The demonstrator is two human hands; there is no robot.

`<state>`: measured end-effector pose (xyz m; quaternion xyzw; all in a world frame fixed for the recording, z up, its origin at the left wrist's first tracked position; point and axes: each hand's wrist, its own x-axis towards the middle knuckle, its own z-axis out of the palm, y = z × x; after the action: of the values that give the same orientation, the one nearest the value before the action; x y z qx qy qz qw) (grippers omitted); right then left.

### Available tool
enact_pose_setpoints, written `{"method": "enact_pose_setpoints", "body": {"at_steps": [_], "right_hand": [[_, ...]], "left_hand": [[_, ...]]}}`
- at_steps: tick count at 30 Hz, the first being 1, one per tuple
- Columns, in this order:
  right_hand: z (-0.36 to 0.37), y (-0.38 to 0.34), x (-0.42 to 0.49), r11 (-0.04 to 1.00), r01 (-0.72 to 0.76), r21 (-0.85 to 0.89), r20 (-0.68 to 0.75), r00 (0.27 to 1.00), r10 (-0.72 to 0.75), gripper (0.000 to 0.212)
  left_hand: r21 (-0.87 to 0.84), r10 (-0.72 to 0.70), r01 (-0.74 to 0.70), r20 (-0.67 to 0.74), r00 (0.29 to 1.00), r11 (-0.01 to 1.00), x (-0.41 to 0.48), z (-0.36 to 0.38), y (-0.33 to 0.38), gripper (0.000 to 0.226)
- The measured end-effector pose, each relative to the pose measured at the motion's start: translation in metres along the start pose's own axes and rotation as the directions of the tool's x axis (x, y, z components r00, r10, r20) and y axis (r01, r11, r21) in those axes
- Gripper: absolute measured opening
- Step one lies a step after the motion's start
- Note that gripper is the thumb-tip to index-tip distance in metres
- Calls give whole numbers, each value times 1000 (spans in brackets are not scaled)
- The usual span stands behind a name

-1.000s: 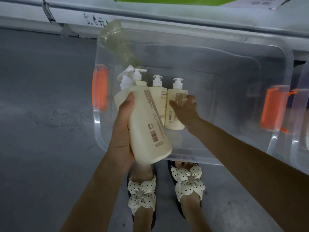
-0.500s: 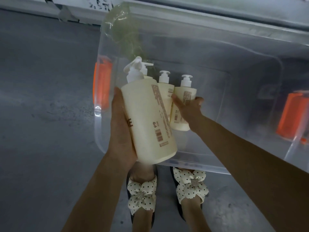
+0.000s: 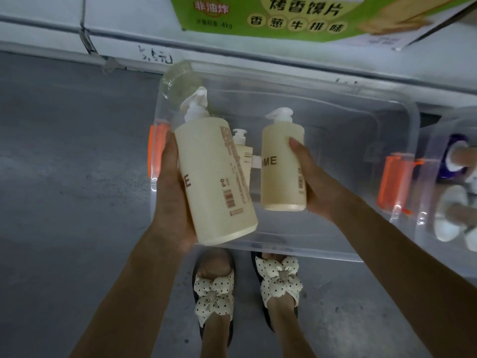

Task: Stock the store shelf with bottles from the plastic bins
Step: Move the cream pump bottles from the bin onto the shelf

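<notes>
Fingers of the left hand (image 3: 173,200) curl round a cream pump bottle, the left bottle (image 3: 214,182), with the thumb lying along its side and the palm under its lower half. The right hand (image 3: 312,182) grips a matching one, the right bottle (image 3: 281,164), thumb pressed on its front and the other fingers hidden behind it.

Seen from the head camera looking down, both bottles are pale cream plastic cylinders with white pump heads and brown print. Large letters ending in "ME" show on the right one, and a barcode and small text on the left one. Both are held above a clear plastic bin (image 3: 309,253) on the grey floor (image 3: 64,177). Their long axes run away from the person, pumps toward the shelf (image 3: 124,40) and flat bases toward the feet. The left bottle leans a little, its pump tipped leftward; the right bottle runs nearly straight.

Between them, lower down inside the bin, is a third bottle (image 3: 242,153) of the same kind. The bin has orange latches (image 3: 395,182) at its ends. A second bin (image 3: 426,223) sits just beside it on the right, holding purple and white containers. A green carton (image 3: 296,19) rests on the shelf. Polka-dot bow slippers (image 3: 214,293) stand below the bin's near rim.
</notes>
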<state>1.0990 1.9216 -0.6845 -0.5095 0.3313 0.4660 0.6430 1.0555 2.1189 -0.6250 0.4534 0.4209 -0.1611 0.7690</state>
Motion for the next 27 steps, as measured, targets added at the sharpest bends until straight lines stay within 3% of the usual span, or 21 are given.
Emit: {"method": "enact_pose_setpoints", "body": {"at_steps": [1, 4, 8, 12, 16, 23, 27], "right_hand": [[1, -7, -13, 1000, 6, -10, 14, 1000, -6, 44], [9, -25, -51, 999, 39, -9, 44, 998, -38, 50], [30, -50, -100, 994, 90, 65, 103, 990, -97, 67], [53, -72, -148, 981, 136, 135, 198, 967, -161, 69], [79, -90, -197, 983, 156, 99, 239, 955, -176, 60], [140, -131, -297, 984, 177, -5, 334, 928, -165, 57], [177, -158, -356, 981, 189, 50, 402, 895, -193, 57]], "left_hand": [[20, 29, -28, -22, 999, 999, -7, 1, 7, 68], [-3, -81, 82, 58, 995, 997, -29, 4, 30, 60], [-32, -115, 120, 121, 986, 992, -65, 6, 61, 60], [-81, -74, 85, 129, 989, 993, -108, 12, 92, 60], [-169, -37, 69, 187, 982, 983, -155, 15, 126, 66], [-24, -36, 41, 188, 982, 999, -244, 15, 194, 43], [51, -16, 3, 256, 967, 999, -294, 12, 238, 46]]}}
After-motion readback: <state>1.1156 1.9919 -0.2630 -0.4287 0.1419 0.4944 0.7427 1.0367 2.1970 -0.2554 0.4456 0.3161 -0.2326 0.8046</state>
